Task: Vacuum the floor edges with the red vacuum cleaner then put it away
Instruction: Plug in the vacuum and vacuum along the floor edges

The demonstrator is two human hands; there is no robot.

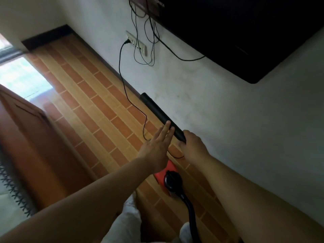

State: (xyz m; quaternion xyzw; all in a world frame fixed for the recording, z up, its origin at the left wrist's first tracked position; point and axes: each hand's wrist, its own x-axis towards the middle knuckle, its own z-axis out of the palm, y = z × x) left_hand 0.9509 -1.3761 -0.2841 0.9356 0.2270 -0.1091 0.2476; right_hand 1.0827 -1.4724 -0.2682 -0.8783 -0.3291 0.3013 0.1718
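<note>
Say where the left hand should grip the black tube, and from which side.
Probably the slim, straight black tube just ahead of the right hand. Come from the floor side, where the left hand lies open; the wall flanks the other.

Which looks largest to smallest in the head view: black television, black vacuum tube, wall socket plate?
1. black television, though cut off by the frame.
2. black vacuum tube.
3. wall socket plate, farther away, so true size unsure.

place: home, living room | wall (pixel 210 111): white plaster, flat dark television (pixel 245 32) mounted on it, socket plate (pixel 136 43) lower down, thin cables (pixel 122 71) hanging | floor (pixel 84 95): brick-pattern tiles, dark skirting (pixel 98 56) | also: wooden door (pixel 26 130)
</note>
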